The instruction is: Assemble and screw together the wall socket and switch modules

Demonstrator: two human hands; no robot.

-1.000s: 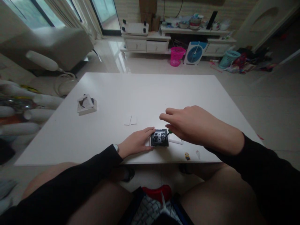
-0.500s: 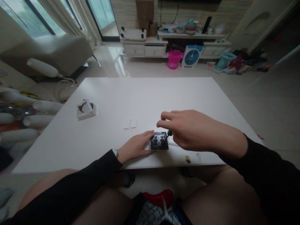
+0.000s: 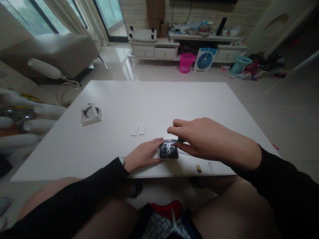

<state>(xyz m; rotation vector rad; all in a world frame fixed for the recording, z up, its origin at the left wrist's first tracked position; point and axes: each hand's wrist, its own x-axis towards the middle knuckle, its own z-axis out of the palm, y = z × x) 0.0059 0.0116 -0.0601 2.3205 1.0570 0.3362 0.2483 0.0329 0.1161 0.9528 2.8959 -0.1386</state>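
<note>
A black square wall switch (image 3: 168,150), its two inner mechanisms exposed, lies on the white table (image 3: 154,103) near the front edge. My left hand (image 3: 146,153) grips its left side, thumb and fingers at opposite corners. In my right hand (image 3: 196,136) is a small screwdriver (image 3: 179,140) with a green handle, mostly hidden by the fingers. Its tip points down at the right part of the switch; whether it touches cannot be made out. A flat white plate (image 3: 183,153) lies partly under my right hand. Two small white cover pieces (image 3: 138,130) lie beyond my left hand.
A white open box-like part (image 3: 91,114) with dark pieces sits at the table's left. A small yellow-and-blue figure (image 3: 198,169) and a clear tag (image 3: 210,166) lie near the front edge. Beyond the table stand a pink basket (image 3: 186,63) and a blue fan (image 3: 205,59).
My right hand has turned slightly around the screwdriver, its thumb now further forward and covering more of the handle. My left hand stays on the switch. The view has shifted slightly.
</note>
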